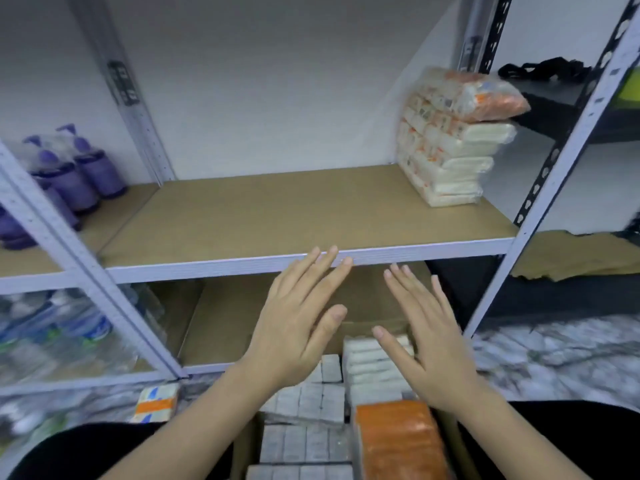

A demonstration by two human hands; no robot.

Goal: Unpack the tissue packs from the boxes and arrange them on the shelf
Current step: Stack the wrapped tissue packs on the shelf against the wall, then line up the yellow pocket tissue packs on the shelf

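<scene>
Tissue packs [446, 147] stand in a tilted stack at the far right end of the brown shelf [277, 216], well apart from both hands. More tissue packs fill the open box [242, 452] at the bottom of the view: grey-white bundles [304, 441] on the left side, an orange-wrapped pack [398, 441] at the right, and white packs [374, 365] behind it.

The left hand [298, 327] hovers above the box with its fingers [311, 271] spread flat and released, the tips reaching in front of the shelf's front rail. The right hand [429, 341] hovers beside it, also spread wide and holding nothing; its thumb lies over the white packs in the box, though whether it touches them cannot be told.

One small orange-and-white pack [156, 403] lies on the floor left of the box. Purple bottles [79, 171] stand on the neighbouring shelf at left, with wrapped water bottles [62, 334] below them.
</scene>
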